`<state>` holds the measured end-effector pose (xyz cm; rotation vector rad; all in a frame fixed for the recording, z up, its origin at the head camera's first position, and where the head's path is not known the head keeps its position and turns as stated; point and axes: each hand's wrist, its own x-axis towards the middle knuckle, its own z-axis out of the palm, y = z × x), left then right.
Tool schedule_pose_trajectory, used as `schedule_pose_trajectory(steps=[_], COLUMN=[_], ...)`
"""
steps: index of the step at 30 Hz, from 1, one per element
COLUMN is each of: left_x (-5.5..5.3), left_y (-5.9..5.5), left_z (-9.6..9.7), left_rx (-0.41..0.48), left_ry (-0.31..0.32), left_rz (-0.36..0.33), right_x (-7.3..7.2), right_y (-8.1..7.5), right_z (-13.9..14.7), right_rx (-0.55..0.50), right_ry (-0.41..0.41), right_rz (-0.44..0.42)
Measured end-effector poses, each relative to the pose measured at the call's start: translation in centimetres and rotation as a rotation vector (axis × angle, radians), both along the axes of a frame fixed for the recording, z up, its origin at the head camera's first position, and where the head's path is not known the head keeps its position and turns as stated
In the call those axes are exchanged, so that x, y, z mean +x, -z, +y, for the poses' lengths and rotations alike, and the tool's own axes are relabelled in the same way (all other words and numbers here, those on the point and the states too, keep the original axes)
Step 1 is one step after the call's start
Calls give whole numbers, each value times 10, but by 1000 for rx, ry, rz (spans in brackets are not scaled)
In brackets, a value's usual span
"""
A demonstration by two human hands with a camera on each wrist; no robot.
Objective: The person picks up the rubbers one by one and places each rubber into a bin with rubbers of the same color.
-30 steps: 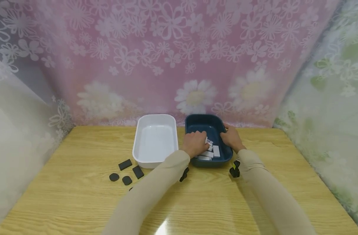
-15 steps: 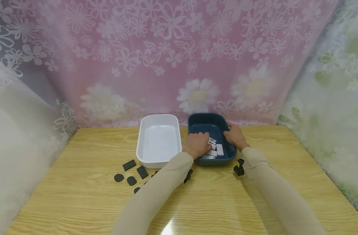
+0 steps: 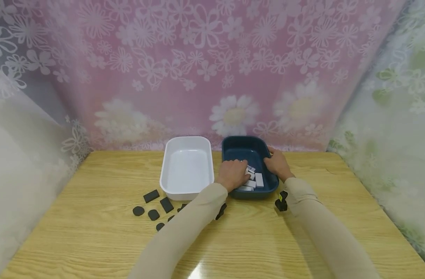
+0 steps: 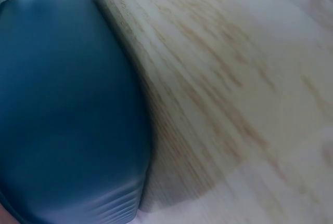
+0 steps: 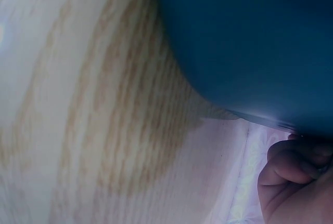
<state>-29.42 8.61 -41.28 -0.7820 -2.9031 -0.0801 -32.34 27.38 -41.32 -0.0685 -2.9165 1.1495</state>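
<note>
Gripping right hand [image 3: 278, 163]: on the right wall of the dark blue tub [image 3: 255, 195], thumb inside.
Left hand [image 3: 233, 174]: over white blocks [image 3: 259, 179], fingertips hidden; cannot tell whether it grips any.
White blocks: at the tub's near end.
Dark blue tub: on the table [image 3: 254, 240], beside the white tub [image 3: 187, 164].

Left hand [image 3: 232, 174]: fingertips hidden, grip unclear. It partly covers white blocks [image 3: 259, 180] in blue tray [image 3: 243, 143]; print [image 3: 251, 169] on one too small to read. Near left, some black pieces [image 3: 160, 226] partly behind left sleeve [image 3: 184, 232]. Right wrist view's edge cuts off right hand [image 5: 294, 180].
</note>
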Motion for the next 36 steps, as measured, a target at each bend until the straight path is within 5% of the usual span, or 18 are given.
schedule_pose_trajectory(steps=[20, 26, 33, 36], left_x=[2, 2, 2, 2], left_y=[0, -1, -4, -11], left_z=[-1, -2, -9, -15], left_rx=[82, 216, 375, 427], left_ry=[18, 27, 68, 57], left_rz=[29, 62, 199, 185], right_x=[4, 3, 1, -1], right_y=[-4, -4, -3, 0], right_z=[-2, 1, -1, 1], right_rx=[-5, 17, 17, 32], right_ry=[17, 9, 9, 7], right_rz=[-35, -20, -1, -7])
